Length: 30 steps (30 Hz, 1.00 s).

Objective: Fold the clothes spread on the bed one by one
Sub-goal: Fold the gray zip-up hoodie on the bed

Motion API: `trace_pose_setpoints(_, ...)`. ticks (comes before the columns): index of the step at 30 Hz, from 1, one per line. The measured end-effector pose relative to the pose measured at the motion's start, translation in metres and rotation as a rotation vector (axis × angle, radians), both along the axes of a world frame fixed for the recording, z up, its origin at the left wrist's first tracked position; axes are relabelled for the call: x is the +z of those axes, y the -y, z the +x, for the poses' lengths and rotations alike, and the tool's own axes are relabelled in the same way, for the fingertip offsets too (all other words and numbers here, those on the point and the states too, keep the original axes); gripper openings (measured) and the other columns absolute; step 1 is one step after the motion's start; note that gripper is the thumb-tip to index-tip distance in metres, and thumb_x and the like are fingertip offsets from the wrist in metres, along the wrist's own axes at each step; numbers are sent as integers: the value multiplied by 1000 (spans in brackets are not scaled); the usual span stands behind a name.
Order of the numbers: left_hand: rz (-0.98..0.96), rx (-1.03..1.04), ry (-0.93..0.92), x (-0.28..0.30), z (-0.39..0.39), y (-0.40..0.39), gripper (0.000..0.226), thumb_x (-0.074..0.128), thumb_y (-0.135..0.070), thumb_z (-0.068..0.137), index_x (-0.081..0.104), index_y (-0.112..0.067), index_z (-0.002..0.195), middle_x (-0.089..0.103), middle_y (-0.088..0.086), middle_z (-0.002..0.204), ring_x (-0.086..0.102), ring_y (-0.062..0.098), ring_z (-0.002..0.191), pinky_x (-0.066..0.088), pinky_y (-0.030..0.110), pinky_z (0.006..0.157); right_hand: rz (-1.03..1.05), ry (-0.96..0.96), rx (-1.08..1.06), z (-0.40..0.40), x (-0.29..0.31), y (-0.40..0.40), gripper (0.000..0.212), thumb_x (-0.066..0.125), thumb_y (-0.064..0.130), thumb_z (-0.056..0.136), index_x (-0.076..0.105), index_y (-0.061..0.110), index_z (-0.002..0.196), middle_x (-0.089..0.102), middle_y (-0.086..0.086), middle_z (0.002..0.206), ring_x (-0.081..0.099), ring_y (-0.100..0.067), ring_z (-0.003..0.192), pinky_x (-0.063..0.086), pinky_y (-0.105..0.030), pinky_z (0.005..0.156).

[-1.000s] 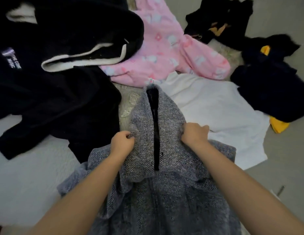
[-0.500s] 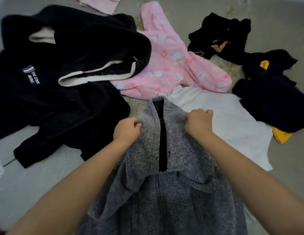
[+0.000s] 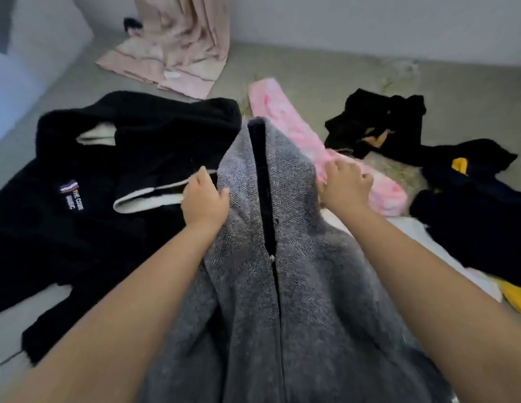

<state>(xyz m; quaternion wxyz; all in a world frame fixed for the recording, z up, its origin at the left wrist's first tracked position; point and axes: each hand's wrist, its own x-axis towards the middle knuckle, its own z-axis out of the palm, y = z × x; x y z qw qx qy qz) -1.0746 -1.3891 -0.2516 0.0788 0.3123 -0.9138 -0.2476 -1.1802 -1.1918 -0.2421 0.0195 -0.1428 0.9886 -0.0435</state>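
Grey hooded jacket (image 3: 282, 286) hangs lifted above the bed (image 3: 326, 74), its zip facing the person. Left hand (image 3: 205, 199) and right hand (image 3: 345, 187) each pinch a hood edge either side of the zip, likely to straighten it before folding. Beside the jacket lies a black fleece (image 3: 93, 184).

A single wide-angle camera, worn on the person's head, looked forward and down across the bed (image 3: 311, 71) toward its far edge, where the wall (image 3: 369, 24) rose. Both forearms reached away from the lens, filling the near lower part of the view. The left hand (image 3: 205, 199) and right hand (image 3: 345, 189) sat close, near centre. No second view was given.
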Motion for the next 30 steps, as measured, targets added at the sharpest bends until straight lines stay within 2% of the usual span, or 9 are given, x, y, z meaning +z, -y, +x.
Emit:
trace_pose_setpoints(4,-62,-180,248,-64,42,-35,61,45,-30,93,20,-3,142,24,18,146,22,31,135,29,43,105,94,239,42,50,-66,-26,41,45,32,92,44,15,130,38,-8,140,27,-26,132,21,-48,106)
trace_pose_setpoints(9,-54,-407,341,-128,110,-98,63,31,-41,96,10,-8,146,0,13,154,-6,26,142,4,41,114,178,299,-41,124,-110,-95,70,50,53,86,26,18,141,22,-6,151,15,-24,140,10,-55,110)
trace_pose_setpoints(13,57,-462,474,-165,160,-149,73,25,-52,93,-4,-11,146,-14,12,153,-17,26,140,-7,40,113,218,331,-246,159,-119,-155,84,48,64,80,23,13,143,28,-10,148,26,-28,134,18,-50,107)
trace_pose_setpoints(16,122,-428,483,-180,176,-171,78,29,-53,92,-7,-9,145,-13,15,153,-15,27,141,-6,41,113,225,305,-259,151,-116,-177,47,49,56,84,57,13,98,57,-11,105,49,-30,110,24,-47,101)
trace_pose_setpoints(17,123,-411,471,-182,177,-175,78,30,-52,92,-6,-8,145,-12,16,153,-14,27,141,-6,40,113,199,291,-230,147,-114,-180,37,50,50,87,53,16,74,55,-6,85,54,-30,99,24,-45,99)
trace_pose_setpoints(19,107,-395,444,-183,176,-178,79,28,-55,90,-4,-8,145,-9,16,153,-13,27,141,-5,41,113,141,231,-169,137,-107,-185,40,51,37,90,39,16,58,45,-1,70,54,-29,88,23,-42,94)
trace_pose_setpoints(24,31,-497,395,-175,171,-184,100,-17,-77,67,-2,-17,146,-9,13,153,-14,25,141,-11,38,110,79,-66,-133,97,-89,-207,29,57,27,87,51,11,64,48,-8,72,49,-34,87,17,-37,78)
trace_pose_setpoints(27,6,-494,496,-181,170,-187,93,-5,-78,74,-9,-19,145,-13,13,153,-15,24,141,-8,41,112,214,37,-164,96,-108,-206,29,50,30,92,64,5,91,60,-14,98,47,-32,102,18,-43,97)
trace_pose_setpoints(30,-7,-489,563,-186,174,-184,81,21,-64,86,-9,-19,145,-11,13,154,-11,26,141,-3,42,113,245,207,-210,117,-136,-199,33,39,28,96,49,10,123,48,-14,127,37,-31,123,8,-51,110)
